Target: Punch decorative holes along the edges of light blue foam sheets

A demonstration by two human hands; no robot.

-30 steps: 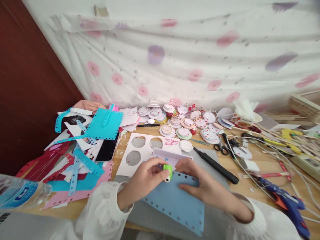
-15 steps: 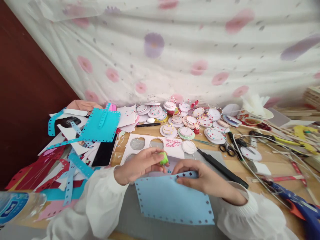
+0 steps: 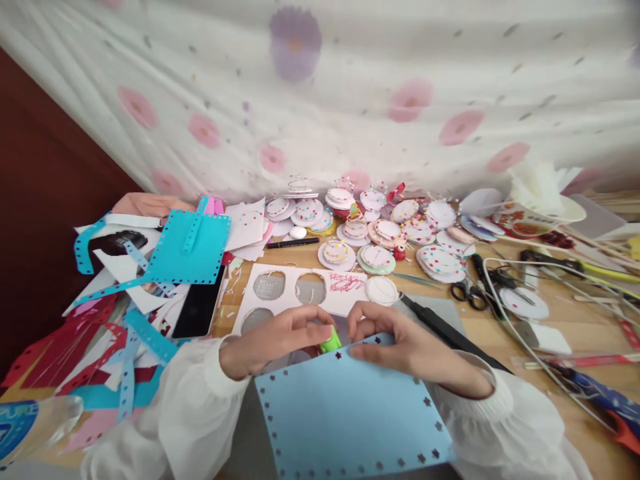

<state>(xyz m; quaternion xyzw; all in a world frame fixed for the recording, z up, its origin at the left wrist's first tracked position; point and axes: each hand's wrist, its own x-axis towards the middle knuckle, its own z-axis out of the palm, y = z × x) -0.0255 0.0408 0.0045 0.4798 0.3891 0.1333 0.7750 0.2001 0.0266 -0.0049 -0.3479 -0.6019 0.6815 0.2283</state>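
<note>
My left hand (image 3: 285, 339) is closed on a small bright-green craft punch (image 3: 330, 341), its thumb on top, at the upper edge of a light blue sheet of paper (image 3: 350, 413). Small flower-shaped holes run along the sheet's edges. Pinching that same upper edge, to the right of the punch, is my right hand (image 3: 395, 340). The sheet is tilted toward me above a grey mat. Behind my hands lies a white card (image 3: 240, 310) with round cut-outs and a red scribble. My fingers hide part of the punch.
Punched turquoise paper (image 3: 200, 257) and scraps lie at left, with a phone (image 3: 197, 313) and a plastic bottle (image 3: 40, 427). Stacked paper discs with beads (image 3: 336, 253) line the back. Scissors (image 3: 470, 295), a black stick-like tool (image 3: 450, 333) and a white cable (image 3: 493, 307) are at right.
The green punch has come down from above the sheet onto its upper edge. The paper has swung nearer and shows more of its face. The camera view has shifted slightly.
</note>
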